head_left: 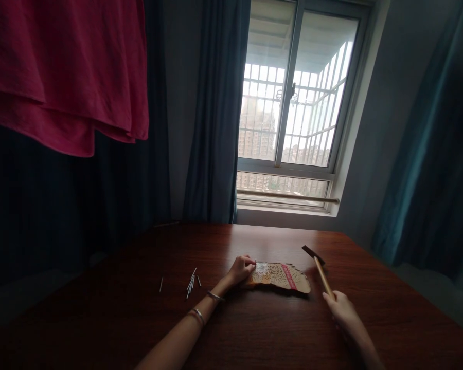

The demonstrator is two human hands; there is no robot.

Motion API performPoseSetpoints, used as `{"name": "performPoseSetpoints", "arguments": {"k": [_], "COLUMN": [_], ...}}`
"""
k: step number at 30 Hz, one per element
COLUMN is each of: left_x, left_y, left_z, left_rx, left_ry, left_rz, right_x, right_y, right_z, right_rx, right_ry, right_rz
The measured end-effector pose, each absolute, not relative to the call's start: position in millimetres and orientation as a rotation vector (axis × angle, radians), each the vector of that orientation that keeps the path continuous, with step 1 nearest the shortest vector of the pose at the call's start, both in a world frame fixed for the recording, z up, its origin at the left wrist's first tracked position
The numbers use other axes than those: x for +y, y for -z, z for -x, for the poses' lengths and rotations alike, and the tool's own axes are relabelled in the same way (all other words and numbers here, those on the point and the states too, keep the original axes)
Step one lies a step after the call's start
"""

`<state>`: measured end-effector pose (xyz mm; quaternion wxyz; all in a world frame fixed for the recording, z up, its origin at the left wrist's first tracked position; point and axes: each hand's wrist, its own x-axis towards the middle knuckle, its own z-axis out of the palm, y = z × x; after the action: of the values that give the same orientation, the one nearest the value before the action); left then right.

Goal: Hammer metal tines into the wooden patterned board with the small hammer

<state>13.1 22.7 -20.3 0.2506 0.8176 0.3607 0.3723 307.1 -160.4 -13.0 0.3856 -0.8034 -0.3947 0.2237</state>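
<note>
A flat piece of brown cardboard (280, 277) with a pink stripe and many small holes lies on the dark wooden table (139, 313). My left hand (239, 269) rests at its left edge, fingers pinched together on a thin upright nail (255, 262). My right hand (341, 307) is closed round the wooden handle of a hammer (318, 268), whose dark head hangs in the air just right of the cardboard. Bracelets circle my left wrist.
Several loose nails (190, 283) lie on the table left of my left hand, one more (161, 284) farther left. Behind the table are a barred window (293, 108), blue curtains (216, 113) and a hanging red cloth (65, 72).
</note>
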Motion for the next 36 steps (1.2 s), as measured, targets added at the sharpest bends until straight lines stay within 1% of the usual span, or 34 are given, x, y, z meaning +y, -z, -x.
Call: {"name": "performPoseSetpoints", "arguments": {"k": [7, 13, 19, 23, 27, 33, 36], "left_x": [20.4, 22.7, 21.6, 19.9, 18.9, 20.3, 22.4], "left_y": [17.9, 21.9, 20.8, 18.7, 18.6, 20.2, 11.9], "left_z": [-13.6, -13.8, -13.9, -14.3, -14.5, -12.4, -8.9], "left_rx": [1.029, 1.005, 1.026, 1.03, 1.053, 1.055, 1.079], "left_ry": [-1.046, -1.067, -1.053, -1.082, -1.112, -1.167, -1.213], "left_rz": [-2.203, -2.227, -2.227, -2.207, -2.186, -2.108, -2.03], "right_x": [-161.6, -160.3, -169.2, -175.0, -177.7, -177.2, -176.6], "right_y": [26.5, 25.9, 24.2, 22.6, 20.7, 23.8, 25.2], "right_z": [-323.9, -320.7, -302.5, -286.5, -276.7, -273.6, -271.0], "right_rx": [-1.229, -1.322, -1.463, -1.454, -1.445, -1.448, -1.447], "right_ry": [-0.389, -0.339, -0.035, 0.195, 0.428, 0.556, 0.594], "right_rz": [2.245, 2.381, 2.496, 2.58, 2.576, 2.589, 2.613]}}
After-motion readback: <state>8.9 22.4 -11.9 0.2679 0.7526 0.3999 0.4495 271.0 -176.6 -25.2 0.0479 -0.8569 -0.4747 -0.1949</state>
